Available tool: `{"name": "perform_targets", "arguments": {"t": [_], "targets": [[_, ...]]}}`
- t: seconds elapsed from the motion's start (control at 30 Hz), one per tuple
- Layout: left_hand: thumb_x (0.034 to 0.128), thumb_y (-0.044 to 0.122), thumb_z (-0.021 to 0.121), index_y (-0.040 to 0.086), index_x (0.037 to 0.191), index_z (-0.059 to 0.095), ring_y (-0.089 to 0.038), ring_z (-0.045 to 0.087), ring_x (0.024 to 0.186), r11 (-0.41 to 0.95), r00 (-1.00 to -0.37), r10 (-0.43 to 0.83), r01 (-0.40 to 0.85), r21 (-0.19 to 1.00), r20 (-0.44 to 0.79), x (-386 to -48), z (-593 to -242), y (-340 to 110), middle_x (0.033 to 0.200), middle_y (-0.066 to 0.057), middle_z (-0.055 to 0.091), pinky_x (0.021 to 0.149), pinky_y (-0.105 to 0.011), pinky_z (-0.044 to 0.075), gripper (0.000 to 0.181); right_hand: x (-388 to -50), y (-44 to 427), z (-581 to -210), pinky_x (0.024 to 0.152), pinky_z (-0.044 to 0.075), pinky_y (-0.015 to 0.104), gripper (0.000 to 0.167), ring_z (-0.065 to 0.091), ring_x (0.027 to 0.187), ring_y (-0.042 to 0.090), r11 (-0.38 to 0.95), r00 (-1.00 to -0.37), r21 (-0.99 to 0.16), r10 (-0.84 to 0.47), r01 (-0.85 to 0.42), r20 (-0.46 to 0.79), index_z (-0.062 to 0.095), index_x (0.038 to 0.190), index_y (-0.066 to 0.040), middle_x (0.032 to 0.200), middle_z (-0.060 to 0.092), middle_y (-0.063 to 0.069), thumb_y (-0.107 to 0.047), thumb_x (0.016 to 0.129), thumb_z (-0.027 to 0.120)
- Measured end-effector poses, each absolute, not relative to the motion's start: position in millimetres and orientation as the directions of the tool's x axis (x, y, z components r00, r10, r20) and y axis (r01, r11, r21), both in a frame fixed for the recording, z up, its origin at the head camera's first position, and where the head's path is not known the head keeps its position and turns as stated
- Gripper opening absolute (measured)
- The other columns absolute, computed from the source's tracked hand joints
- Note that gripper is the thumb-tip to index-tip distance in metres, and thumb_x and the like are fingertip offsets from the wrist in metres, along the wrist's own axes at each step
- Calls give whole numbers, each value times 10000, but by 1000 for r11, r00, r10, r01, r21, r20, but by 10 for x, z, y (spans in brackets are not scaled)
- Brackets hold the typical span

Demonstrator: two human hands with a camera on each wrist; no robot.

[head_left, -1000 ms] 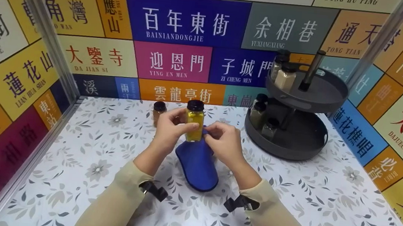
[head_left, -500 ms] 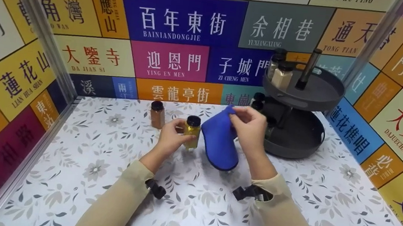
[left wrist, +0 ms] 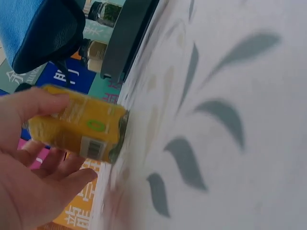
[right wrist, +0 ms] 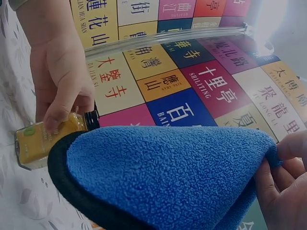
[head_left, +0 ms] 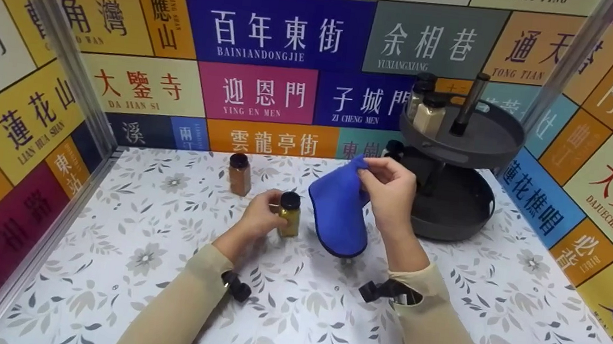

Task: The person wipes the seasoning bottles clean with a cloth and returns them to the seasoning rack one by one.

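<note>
In the head view a small glass jar of yellow contents with a black lid (head_left: 289,221) stands upright, its base at the tabletop, and the left hand (head_left: 260,214) grips its side. The left wrist view shows the thumb across the yellow jar (left wrist: 76,125), with several fingers behind it. The right hand (head_left: 393,195) pinches the top of a blue cloth with a dark edge (head_left: 339,209), which hangs just right of the jar. Seen in the right wrist view, the cloth (right wrist: 163,167) has a fluffy side and hangs from the fingertips.
Behind the left hand stands a jar of reddish-brown contents (head_left: 239,175). A dark two-tier round tray (head_left: 451,233) is at the back right, with a jar of pale contents (head_left: 429,118) and others on it. Printed panels wall the patterned table (head_left: 291,318).
The left hand has lowered the yellow jar to the tabletop. The right hand has moved up and to the right with the cloth, away from the jar.
</note>
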State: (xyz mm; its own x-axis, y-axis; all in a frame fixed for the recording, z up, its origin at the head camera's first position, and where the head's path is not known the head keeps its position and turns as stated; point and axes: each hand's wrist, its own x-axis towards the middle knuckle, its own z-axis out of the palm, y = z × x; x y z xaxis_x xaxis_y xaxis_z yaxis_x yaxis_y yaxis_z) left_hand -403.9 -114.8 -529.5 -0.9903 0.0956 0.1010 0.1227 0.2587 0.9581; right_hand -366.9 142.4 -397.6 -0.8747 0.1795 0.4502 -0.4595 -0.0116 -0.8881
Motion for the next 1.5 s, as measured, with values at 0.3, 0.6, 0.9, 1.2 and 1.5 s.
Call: {"name": "perform_targets", "arguments": {"t": [0.3, 0.6, 0.9, 1.2, 1.5], "targets": [[770, -245, 536, 15, 1507, 562, -361, 633, 1323, 116, -956, 266, 159, 980, 124, -4076, -5323, -1226, 1384, -203, 681, 1173, -476, 475, 781, -3674, 1395, -4026, 692, 624, 241, 153, 733, 786, 109, 36, -886, -898, 155, -438, 438, 789, 1036, 28, 921, 791, 40, 65, 891, 762], [776, -209, 617, -14, 1524, 530, -367, 608, 1358, 151, -926, 354, 200, 968, 136, -4053, -5295, -1221, 1461, -241, 627, 1185, -494, 464, 778, -3672, 1361, -4037, 680, 632, 252, 155, 732, 792, 113, 49, -896, -904, 115, -425, 428, 779, 1059, 33, 942, 787, 25, 48, 905, 766], [745, -140, 737, -42, 1202, 705, -225, 707, 989, 138, -977, 193, 121, 983, 93, -4052, -5336, -1167, 1112, -144, 717, 861, -290, 607, 468, -3657, 1338, -4024, 667, 624, 235, 176, 730, 784, 90, 43, -893, -902, 127, -430, 432, 784, 1055, 45, 954, 795, 50, 79, 882, 768], [809, -66, 765, -33, 1111, 703, -181, 721, 918, -53, -968, 83, 231, 971, 235, -3967, -5020, -1249, 1001, -50, 732, 844, -264, 610, 310, -3669, 1352, -4046, 683, 637, 256, 157, 751, 808, 111, 64, -885, -893, 119, -446, 451, 789, 1043, 30, 962, 799, 87, 47, 887, 787], [862, -49, 747, 4, 1225, 640, -192, 704, 1092, -212, -933, 75, 330, 920, 352, -3706, -4559, -1189, 1129, -56, 717, 944, -281, 593, 382, -3597, 1159, -4125, 699, 611, 211, 141, 740, 784, 74, 129, -879, -872, 19, -471, 477, 809, 999, 25, 950, 802, 156, 58, 864, 786]]}}
